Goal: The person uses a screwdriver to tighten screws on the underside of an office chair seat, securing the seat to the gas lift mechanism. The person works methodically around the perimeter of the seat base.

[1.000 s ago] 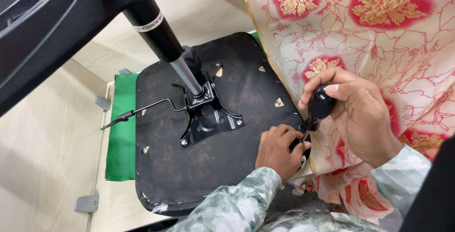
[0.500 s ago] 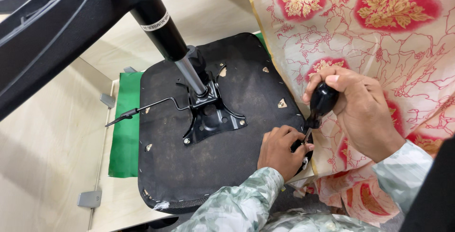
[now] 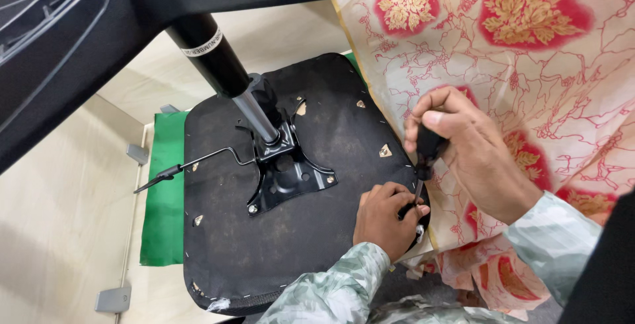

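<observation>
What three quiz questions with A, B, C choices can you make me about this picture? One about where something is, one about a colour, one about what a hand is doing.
1. Where is the metal plate with the pole?
A. In the middle of the black seat bottom
B. On the flowered cloth
C. On the floor

2. What colour is the mat under the seat?
A. Blue
B. Green
C. Yellow

3. What is the right hand doing?
A. Resting flat and empty
B. Pulling the thin lever
C. Gripping a black screwdriver

Answers:
1 A, the plate sits at the seat's centre, with the pole rising from it.
2 B, a green strip shows along the seat's left edge.
3 C, the fingers wrap the black handle, with the tip pointing down at the seat's edge beside the left hand.
</observation>
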